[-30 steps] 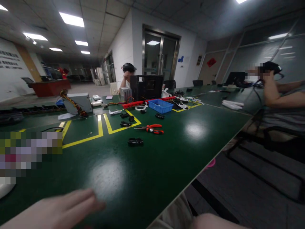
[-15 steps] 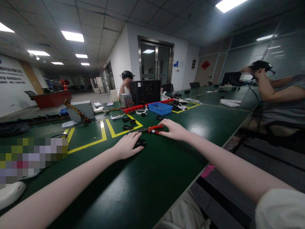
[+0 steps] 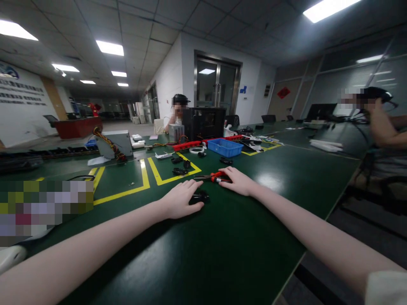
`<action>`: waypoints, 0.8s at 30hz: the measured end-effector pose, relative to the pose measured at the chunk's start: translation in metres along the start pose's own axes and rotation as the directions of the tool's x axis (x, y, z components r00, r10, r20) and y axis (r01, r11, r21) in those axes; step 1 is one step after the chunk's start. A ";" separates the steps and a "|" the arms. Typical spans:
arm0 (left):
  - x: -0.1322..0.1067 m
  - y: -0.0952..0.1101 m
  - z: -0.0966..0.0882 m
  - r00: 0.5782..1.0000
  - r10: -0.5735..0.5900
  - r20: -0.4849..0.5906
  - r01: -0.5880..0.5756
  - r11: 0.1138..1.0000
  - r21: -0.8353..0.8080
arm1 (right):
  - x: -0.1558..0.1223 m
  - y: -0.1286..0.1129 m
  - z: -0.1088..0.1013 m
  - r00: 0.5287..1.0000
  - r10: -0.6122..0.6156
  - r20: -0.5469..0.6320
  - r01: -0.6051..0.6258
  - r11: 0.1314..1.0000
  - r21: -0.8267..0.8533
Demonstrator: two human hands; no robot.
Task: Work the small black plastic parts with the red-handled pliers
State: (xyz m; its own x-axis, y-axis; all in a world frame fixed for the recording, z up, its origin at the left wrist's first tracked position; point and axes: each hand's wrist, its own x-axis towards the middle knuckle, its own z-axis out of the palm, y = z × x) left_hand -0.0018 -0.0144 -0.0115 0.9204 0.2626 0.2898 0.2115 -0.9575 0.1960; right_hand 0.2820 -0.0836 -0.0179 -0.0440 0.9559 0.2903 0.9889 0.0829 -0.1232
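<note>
Red-handled long-nose pliers (image 3: 219, 178) lie low over the table, jaws pointing left. My right hand (image 3: 238, 181) is closed around the handle end. Close to the jaw tips, my left hand (image 3: 179, 200) rests on the table with fingers stretched and thumb apart. Between that thumb and forefinger sits a small black item (image 3: 201, 197), partly covered by the hand; its kind is not clear. Just beyond are several black pieces that look like bundled cables (image 3: 179, 171), by a yellow-taped outline. Another black bundle (image 3: 226, 161) lies past the pliers.
Behind stand a blue bin (image 3: 224, 147), a red strip (image 3: 190, 145) and a black computer case (image 3: 205, 123). At left are a metal power supply (image 3: 114, 144) with wires and a blurred-out area. One person sits behind the case, another at the right. The green table (image 3: 254, 237) ends at right.
The view has swung slightly left, so everything sits further right in the picture. Both hands, the pliers and the black item keep nearly the same places on the table.
</note>
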 end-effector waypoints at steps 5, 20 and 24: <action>-0.007 -0.005 -0.004 1.000 0.004 0.013 -0.004 1.000 0.002 | -0.001 -0.007 -0.006 1.000 -0.028 0.011 0.029 0.989 -0.148; -0.006 -0.012 -0.006 0.993 0.120 -0.017 -0.121 0.976 -0.184 | -0.010 -0.009 -0.022 0.988 -0.157 0.011 0.156 0.965 -0.210; -0.005 -0.016 -0.002 0.991 0.125 -0.047 -0.133 0.965 -0.226 | -0.014 -0.007 -0.024 0.980 -0.197 -0.030 0.188 0.965 -0.182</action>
State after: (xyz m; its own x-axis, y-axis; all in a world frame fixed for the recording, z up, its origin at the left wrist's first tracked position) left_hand -0.0103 -0.0001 -0.0138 0.9233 0.1459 0.3553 0.0078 -0.9319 0.3625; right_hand 0.2793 -0.1041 0.0015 -0.2334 0.9119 0.3374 0.9719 0.2085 0.1089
